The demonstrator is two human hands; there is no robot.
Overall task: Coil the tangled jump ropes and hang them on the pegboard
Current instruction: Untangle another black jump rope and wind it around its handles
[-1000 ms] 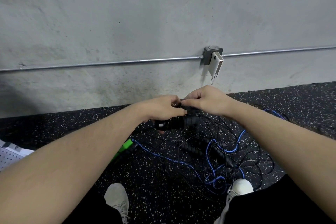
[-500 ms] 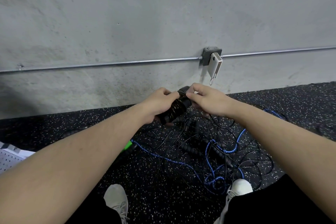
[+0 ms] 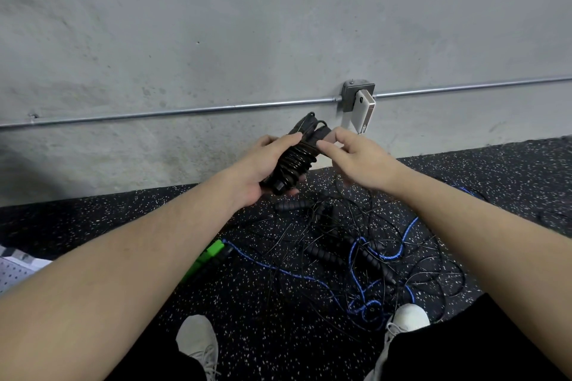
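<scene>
Head view: near the frame's centre, a coiled black jump rope (image 3: 295, 161) is gripped by the left hand (image 3: 261, 168), while its upper end is touched by the loosely spread fingers of the right hand (image 3: 360, 159). Below, a tangle of black and blue ropes (image 3: 356, 260) is spread on the speckled floor (image 3: 130, 216), and a white pegboard (image 3: 14, 269) is seen at the left edge.

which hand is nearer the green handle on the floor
Left. The left hand, gripping the coiled black rope, is above and slightly right of the green handle. The right hand is farther right, touching the coil's top.
</scene>
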